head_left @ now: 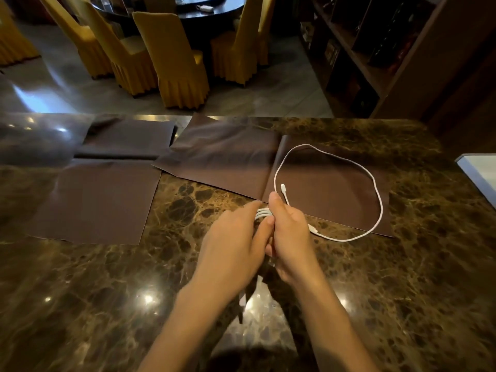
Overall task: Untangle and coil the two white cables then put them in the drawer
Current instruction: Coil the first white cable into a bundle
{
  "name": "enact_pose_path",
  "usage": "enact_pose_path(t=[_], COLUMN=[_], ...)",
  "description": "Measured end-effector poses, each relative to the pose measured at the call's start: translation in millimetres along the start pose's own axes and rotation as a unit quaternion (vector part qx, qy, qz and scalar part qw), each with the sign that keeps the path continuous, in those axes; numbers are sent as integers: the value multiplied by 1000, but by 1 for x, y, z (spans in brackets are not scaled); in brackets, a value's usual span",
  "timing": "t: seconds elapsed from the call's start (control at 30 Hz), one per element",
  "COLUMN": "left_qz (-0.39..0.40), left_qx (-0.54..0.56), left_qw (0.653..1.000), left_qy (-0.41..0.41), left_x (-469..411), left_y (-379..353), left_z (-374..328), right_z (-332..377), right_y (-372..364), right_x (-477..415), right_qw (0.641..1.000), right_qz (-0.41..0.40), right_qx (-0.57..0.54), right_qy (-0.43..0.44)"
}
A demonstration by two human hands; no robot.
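A tight bundle of white cable [262, 214] shows between my two hands above the marble counter. My left hand [236, 245] and my right hand [288, 237] both close on it, thumbs nearly touching. A short cable end with a white plug [282, 188] sticks out beyond my right hand. A second white cable [374, 183] lies in one wide loop on the brown mat [335, 194] to the right, its near end [312, 229] by my right hand. I cannot tell whether this loop joins the bundle. No drawer is in view.
Two more brown mats [96, 200] [128, 140] lie on the marble counter [429, 264] at the left. A pale object [480, 173] pokes in at the right edge. Beyond the counter stand yellow-covered chairs [174, 57] and a dark wooden shelf unit [375, 49].
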State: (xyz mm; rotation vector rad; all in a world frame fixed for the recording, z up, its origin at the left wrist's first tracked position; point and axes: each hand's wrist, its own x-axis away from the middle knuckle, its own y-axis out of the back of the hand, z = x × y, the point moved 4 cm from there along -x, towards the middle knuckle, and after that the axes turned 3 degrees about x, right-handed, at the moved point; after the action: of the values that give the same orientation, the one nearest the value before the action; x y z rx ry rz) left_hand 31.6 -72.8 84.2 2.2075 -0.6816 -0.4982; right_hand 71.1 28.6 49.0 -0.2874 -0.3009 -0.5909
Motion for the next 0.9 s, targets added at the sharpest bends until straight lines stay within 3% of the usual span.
enact_pose_path(t=[0.2,0.4,0.6,0.77,0.8,0.9], left_qz=[36,55,-1,-14,-15,-29], left_qx=[151,415,492,673,673,559], left_qw=[987,908,870,728,728,822], left_qy=[-50,18,20,133,130,105], left_x=[2,6,1,1,2,4], left_y=[-12,-13,-9,-21,-21,-19], left_z=[14,7,8,15,15,13], right_z=[7,17,24,23,23,21], right_y=[15,8,1,-10,-10,-5], right_x=[6,6,9,7,7,8], right_qw=[996,993,992,991,991,989], right_qz=[54,113,120,128,133,138], right_qx=[-61,-32,-46,-32,-23,15], right_qy=[-33,4,19,22,24,43])
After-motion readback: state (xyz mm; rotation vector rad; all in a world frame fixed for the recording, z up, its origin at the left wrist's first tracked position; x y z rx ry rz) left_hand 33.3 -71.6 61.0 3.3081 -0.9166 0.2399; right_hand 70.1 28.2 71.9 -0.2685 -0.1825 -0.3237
